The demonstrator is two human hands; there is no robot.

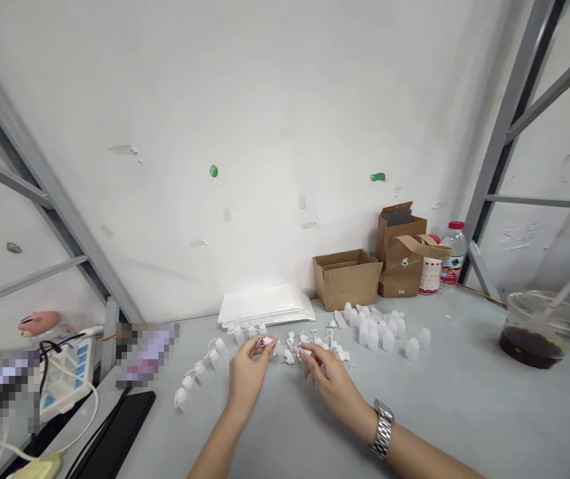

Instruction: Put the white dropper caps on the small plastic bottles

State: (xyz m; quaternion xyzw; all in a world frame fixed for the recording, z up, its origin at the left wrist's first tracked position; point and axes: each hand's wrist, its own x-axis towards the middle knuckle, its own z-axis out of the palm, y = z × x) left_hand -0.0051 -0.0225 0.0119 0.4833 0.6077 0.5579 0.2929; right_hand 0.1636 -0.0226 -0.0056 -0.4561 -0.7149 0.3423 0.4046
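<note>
My left hand [247, 367] is closed in a pinch on a small white plastic bottle [280, 347], partly hidden by the fingers. To its right, my right hand [328, 374] is bent over a scatter of small white plastic caps [289, 358], its thumb and forefinger drawn close together. Whatever may lie between those fingertips is too small to make out. Several small bottles with looped caps [199, 371] stand in a slanting row left of my left hand. Beyond my right hand, uncapped translucent bottles [372, 338] are grouped upright, two of them apart on the right.
A stack of white sheets [265, 305], a cardboard box [347, 283] and a brown paper bag [400, 266] line the wall. A lidded drink cup [539, 336] stands right. At left are a power strip [72, 379], cables and a black flat object [120, 432].
</note>
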